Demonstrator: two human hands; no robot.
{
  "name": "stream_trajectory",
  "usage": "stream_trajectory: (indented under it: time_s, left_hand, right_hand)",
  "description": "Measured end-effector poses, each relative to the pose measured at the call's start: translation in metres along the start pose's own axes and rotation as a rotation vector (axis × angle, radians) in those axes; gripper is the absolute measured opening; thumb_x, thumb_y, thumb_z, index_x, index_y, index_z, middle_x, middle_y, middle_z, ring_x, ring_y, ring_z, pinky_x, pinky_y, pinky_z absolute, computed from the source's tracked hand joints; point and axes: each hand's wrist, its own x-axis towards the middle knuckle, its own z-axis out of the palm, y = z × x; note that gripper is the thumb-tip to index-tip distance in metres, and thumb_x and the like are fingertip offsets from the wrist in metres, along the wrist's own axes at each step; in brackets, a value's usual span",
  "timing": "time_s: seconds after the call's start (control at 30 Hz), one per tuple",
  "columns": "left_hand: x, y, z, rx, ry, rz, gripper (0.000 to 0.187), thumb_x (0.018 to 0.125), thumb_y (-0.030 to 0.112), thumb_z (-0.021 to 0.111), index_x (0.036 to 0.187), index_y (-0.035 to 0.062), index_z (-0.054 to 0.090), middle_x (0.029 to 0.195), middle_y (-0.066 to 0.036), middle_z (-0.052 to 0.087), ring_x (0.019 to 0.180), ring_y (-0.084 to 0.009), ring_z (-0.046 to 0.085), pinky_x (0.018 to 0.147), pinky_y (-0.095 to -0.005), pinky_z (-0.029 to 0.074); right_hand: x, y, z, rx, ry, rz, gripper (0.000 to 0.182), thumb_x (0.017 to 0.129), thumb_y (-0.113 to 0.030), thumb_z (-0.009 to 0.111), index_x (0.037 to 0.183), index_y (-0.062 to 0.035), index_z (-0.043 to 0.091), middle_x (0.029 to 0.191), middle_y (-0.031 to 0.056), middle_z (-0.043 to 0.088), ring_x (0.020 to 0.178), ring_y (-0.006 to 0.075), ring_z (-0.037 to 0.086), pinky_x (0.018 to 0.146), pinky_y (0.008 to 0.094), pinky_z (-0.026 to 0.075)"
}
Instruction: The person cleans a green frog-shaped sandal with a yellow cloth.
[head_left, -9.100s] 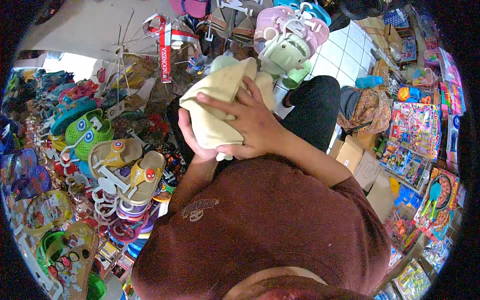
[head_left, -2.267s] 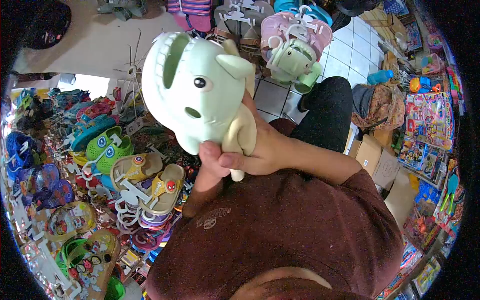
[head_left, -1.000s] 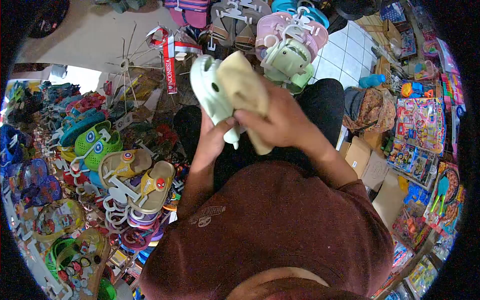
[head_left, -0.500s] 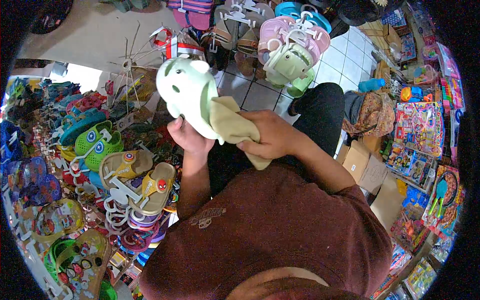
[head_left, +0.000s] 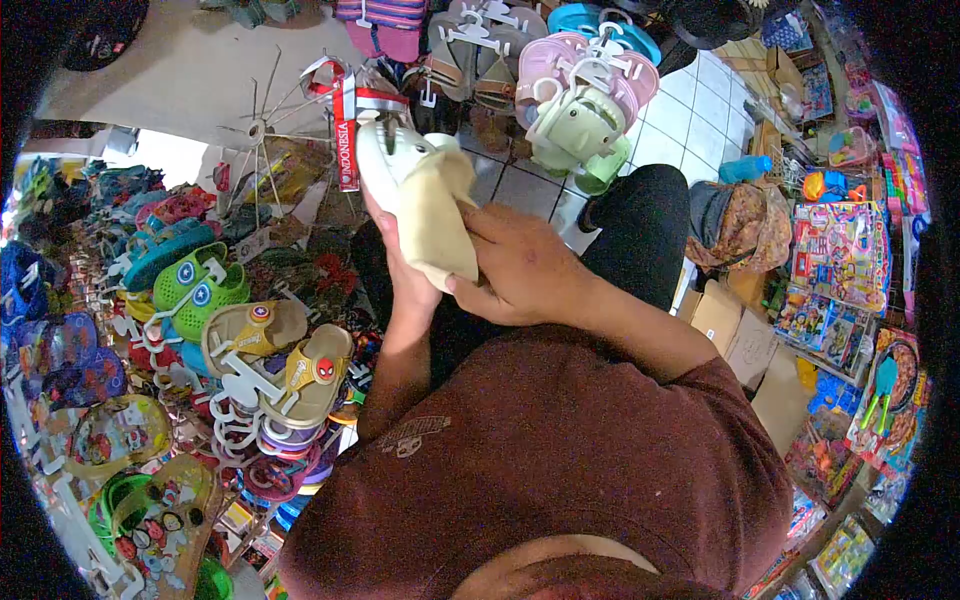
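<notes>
My left hand (head_left: 412, 272) cups the pale green, animal-faced rubber clog (head_left: 383, 162) from its left side and underneath, fingers curled along it. My right hand (head_left: 530, 262) closes on the cream cloth (head_left: 438, 228) and presses it to the clog's right side, so the cloth hides much of the body and the lower end. The clog is tilted, its toothed mouth end up and away from me, held in the air in front of my maroon T-shirt (head_left: 560, 450).

Close beyond the mouth end hangs a red-and-white lanyard (head_left: 347, 150), the tightest edge around the clog; I cannot tell whether they touch. Left of it spread thin metal spokes (head_left: 257, 130). Further left and nearer me, bright green clogs (head_left: 195, 290) and tan sandals with yellow straps (head_left: 255, 335) crowd up towards my left forearm.

Ahead and to the right, another pale green pair of clogs (head_left: 580, 130) hangs just beside pink sandals (head_left: 545, 60), well apart from my hands. Some bare tiled floor (head_left: 690, 110) shows past them. My black-trousered knee (head_left: 645, 225) bounds the space beyond my right forearm, with a patterned bag (head_left: 745, 230) and cardboard boxes (head_left: 735, 325) farther right.
</notes>
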Motion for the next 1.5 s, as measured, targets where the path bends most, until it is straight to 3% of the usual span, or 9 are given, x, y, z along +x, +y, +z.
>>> stream_trajectory:
  time_s: [0.13, 0.3, 0.4, 0.53, 0.97, 1.13, 1.27, 1.4, 1.5]
  left_hand:
    - [0.010, -0.018, -0.016, -0.401, 0.204, -0.168, 0.074, 0.091, 0.064, 0.028, 0.135, 0.0053, 0.038, 0.127, -0.013, 0.051, 0.114, -0.0277, 0.052, 0.094, -0.0403, 0.045]
    - [0.000, -0.021, -0.029, -0.277, 0.002, -0.098, 0.088, 0.084, 0.066, 0.045, 0.143, 0.0059, 0.019, 0.135, -0.015, 0.039, 0.120, -0.0263, 0.045, 0.099, -0.0391, 0.039]
    - [0.003, -0.011, -0.023, -0.045, -0.116, -0.003, 0.104, 0.078, 0.070, 0.050, 0.147, 0.0040, 0.008, 0.143, -0.016, 0.028, 0.128, -0.0273, 0.037, 0.104, -0.0409, 0.033]
    - [-0.011, 0.014, 0.007, -0.062, -0.276, -0.040, 0.109, 0.060, 0.006, 0.075, 0.148, 0.0073, 0.011, 0.139, -0.016, 0.037, 0.126, -0.0268, 0.042, 0.102, -0.0390, 0.037]
    - [-0.025, -0.008, -0.011, 0.272, -0.463, 0.026, 0.115, 0.054, 0.040, 0.077, 0.144, -0.0015, 0.017, 0.128, -0.023, 0.049, 0.117, -0.0310, 0.052, 0.099, -0.0372, 0.039]
    - [-0.024, -0.016, -0.017, 0.415, -0.550, 0.026, 0.115, 0.052, 0.034, 0.078, 0.144, 0.0018, 0.018, 0.131, -0.019, 0.047, 0.121, -0.0297, 0.048, 0.102, -0.0367, 0.036]
    - [-0.027, -0.049, -0.020, -0.099, -0.421, -0.087, 0.115, 0.053, 0.032, 0.078, 0.146, 0.0049, 0.017, 0.141, -0.015, 0.036, 0.130, -0.0281, 0.037, 0.108, -0.0402, 0.030]
    - [-0.035, -0.048, -0.025, -0.823, -0.359, -0.408, 0.092, 0.068, 0.063, 0.041, 0.138, 0.0033, 0.033, 0.118, -0.022, 0.055, 0.097, -0.0381, 0.062, 0.082, -0.0488, 0.052]
    - [-0.030, -0.038, -0.031, -1.034, -0.386, -0.485, 0.087, 0.071, 0.061, 0.040, 0.139, 0.0078, 0.034, 0.122, -0.021, 0.054, 0.102, -0.0412, 0.059, 0.084, -0.0557, 0.050]
  right_hand:
    - [-0.017, 0.009, 0.012, 0.211, -0.073, -0.077, 0.042, 0.081, -0.029, 0.058, 0.113, -0.0014, 0.056, 0.123, 0.0199, 0.051, 0.103, 0.0376, 0.056, 0.083, 0.0456, 0.049]
    - [-0.027, 0.018, -0.021, 0.731, -0.193, 0.362, 0.045, 0.080, -0.022, 0.056, 0.118, 0.0019, 0.054, 0.119, 0.0182, 0.058, 0.105, 0.0285, 0.060, 0.088, 0.0364, 0.047]
    - [-0.026, 0.017, -0.026, 0.815, 0.145, 0.145, 0.035, 0.081, -0.022, 0.057, 0.112, -0.0042, 0.060, 0.129, 0.0166, 0.050, 0.120, 0.0377, 0.044, 0.099, 0.0477, 0.034]
    - [0.003, 0.022, -0.028, -0.099, 0.129, -0.124, 0.067, 0.074, -0.033, 0.068, 0.132, -0.0067, 0.046, 0.148, 0.0225, 0.024, 0.138, 0.0401, 0.019, 0.109, 0.0506, 0.022]
    - [-0.011, 0.030, 0.020, 0.528, 0.341, 0.282, 0.028, 0.085, -0.024, 0.060, 0.099, -0.0003, 0.061, 0.112, 0.0186, 0.053, 0.104, 0.0324, 0.054, 0.087, 0.0421, 0.044]
    - [-0.016, 0.048, 0.026, 1.229, 0.462, 0.859, 0.027, 0.091, -0.026, 0.052, 0.102, -0.0041, 0.061, 0.103, 0.0107, 0.058, 0.090, 0.0243, 0.059, 0.082, 0.0375, 0.047]
    - [-0.025, 0.109, 0.037, 1.742, 0.646, 0.898, 0.029, 0.092, -0.027, 0.047, 0.109, -0.0066, 0.059, 0.099, 0.0090, 0.062, 0.081, 0.0231, 0.060, 0.077, 0.0381, 0.050]
    - [-0.013, 0.069, -0.019, 1.060, 0.402, 0.536, 0.032, 0.087, -0.022, 0.050, 0.115, -0.0056, 0.053, 0.107, 0.0081, 0.061, 0.088, 0.0241, 0.060, 0.080, 0.0408, 0.050]
    - [-0.012, 0.047, -0.040, 0.558, 0.306, 0.369, 0.039, 0.085, -0.023, 0.053, 0.120, -0.0052, 0.050, 0.111, 0.0080, 0.060, 0.093, 0.0246, 0.059, 0.085, 0.0409, 0.048]
